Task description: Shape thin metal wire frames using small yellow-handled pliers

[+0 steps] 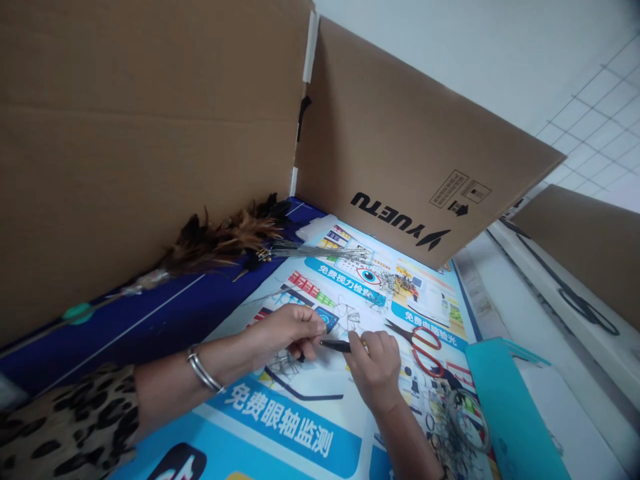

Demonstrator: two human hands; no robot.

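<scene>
Over a blue-and-white printed sheet (pixel 345 437), my left hand (pixel 287 333) has thumb and fingertips close together, whether around anything I can't quite tell; my right hand (pixel 374 367) is curled tight; beyond it lie red-handled metal scissors (pixel 413 338), and from its grip a slim black pointed tool (pixel 336 345) reaches leftward, its tip near my left fingertips

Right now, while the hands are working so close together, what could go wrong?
The pointed black tool in the right fingers reaches very near the left fingers, so a slip might poke or pinch them.
The scissors lie with their blades close to the right fingers, so a sideways bump could cause a nick.
The tangle of thin strands is beside the right forearm and might snag it.
</scene>
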